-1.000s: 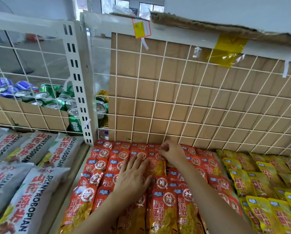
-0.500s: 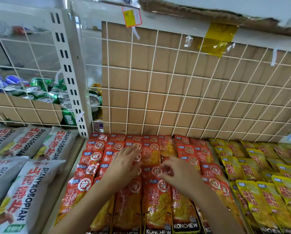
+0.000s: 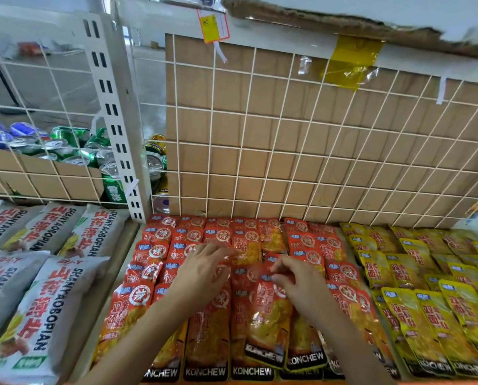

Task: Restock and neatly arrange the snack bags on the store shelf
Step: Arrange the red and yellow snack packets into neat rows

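Left hand: I see my left hand [image 3: 201, 270] palm down, fingers straight and slightly fanned, pressing flat on the red snack bags [image 3: 160, 247] left of centre.
Right hand: my right hand [image 3: 296, 284] is curled, thumb and forefinger pinching the top edge of the loose red bag [image 3: 268, 315]; the fingertips are a little blurred.
Loose red bag: it lies on top of the front rows, tilted slightly off their line, its "KONCHEW" end toward me.
Red snack bags: overlapping rows fill the middle of the shelf [image 3: 92, 329], from the wire grid [image 3: 288, 151] to the front edge.
Yellow snack bags [image 3: 432, 315]: same kind of overlapping rows, just beside the red ones on the right.
Grey bags [image 3: 51, 301]: larger packs marked "SHANYAOBOPIAN", on the left, apart from the red rows across a bare strip of shelf.
Back: cardboard [image 3: 232, 107] stands behind the grid; drink cans [image 3: 65, 151] sit behind the mesh at the upper left.
Top rail: an orange price tag [image 3: 213, 27] hangs there, with yellow tape [image 3: 351, 59] to its right.
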`<state>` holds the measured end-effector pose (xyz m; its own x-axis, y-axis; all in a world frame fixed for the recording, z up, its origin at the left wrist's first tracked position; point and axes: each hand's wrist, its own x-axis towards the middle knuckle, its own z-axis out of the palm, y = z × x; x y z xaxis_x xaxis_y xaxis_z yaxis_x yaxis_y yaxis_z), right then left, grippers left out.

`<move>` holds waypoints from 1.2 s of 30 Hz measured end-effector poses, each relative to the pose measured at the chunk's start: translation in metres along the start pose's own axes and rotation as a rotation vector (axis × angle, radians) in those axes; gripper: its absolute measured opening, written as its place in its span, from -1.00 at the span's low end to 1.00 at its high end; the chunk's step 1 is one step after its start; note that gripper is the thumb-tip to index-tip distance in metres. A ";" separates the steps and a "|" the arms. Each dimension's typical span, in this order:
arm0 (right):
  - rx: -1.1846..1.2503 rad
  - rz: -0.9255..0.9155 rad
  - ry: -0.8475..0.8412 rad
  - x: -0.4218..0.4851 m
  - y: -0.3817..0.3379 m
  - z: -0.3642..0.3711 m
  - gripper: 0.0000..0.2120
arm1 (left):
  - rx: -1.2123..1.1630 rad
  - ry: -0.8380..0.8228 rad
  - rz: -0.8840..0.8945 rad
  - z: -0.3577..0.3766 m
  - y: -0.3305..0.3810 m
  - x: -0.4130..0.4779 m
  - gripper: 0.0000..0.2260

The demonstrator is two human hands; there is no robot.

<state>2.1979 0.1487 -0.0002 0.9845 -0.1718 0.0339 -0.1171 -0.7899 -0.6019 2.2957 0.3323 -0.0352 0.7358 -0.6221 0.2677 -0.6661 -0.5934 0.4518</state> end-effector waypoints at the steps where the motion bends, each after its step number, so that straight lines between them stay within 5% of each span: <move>1: -0.011 0.011 -0.002 0.001 0.005 -0.004 -0.74 | 0.002 -0.009 0.000 0.000 0.001 0.000 -0.70; 9: -0.239 0.046 0.088 0.002 0.027 -0.011 -0.97 | 0.083 -0.116 0.036 0.002 0.006 0.012 -0.68; 13: -0.314 -0.105 0.164 -0.001 0.016 -0.006 -0.82 | 0.164 -0.209 0.088 0.004 0.010 0.025 -0.66; 17: -0.399 -0.228 -0.025 -0.003 -0.007 0.011 -0.63 | 0.249 -0.248 0.140 0.005 0.010 0.035 -0.66; 22: -0.566 -0.148 -0.216 0.004 -0.011 0.016 -0.40 | 0.320 -0.283 0.188 0.006 0.007 0.044 -0.71; 28: -0.460 -0.113 -0.255 0.012 -0.008 0.016 -0.45 | 0.266 -0.353 0.204 0.006 0.005 0.053 -0.79; 33: -0.216 -0.068 -0.245 0.018 0.000 0.014 -0.78 | 0.201 -0.372 0.206 0.008 0.003 0.063 -0.86; 36: -0.126 -0.048 -0.242 0.022 0.004 0.013 -0.81 | 0.167 -0.367 0.190 0.008 0.003 0.067 -0.85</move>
<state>2.2207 0.1497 -0.0121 0.9900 0.0016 -0.1409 -0.0698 -0.8632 -0.5000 2.3418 0.2848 -0.0223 0.5267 -0.8501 -0.0005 -0.8179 -0.5069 0.2723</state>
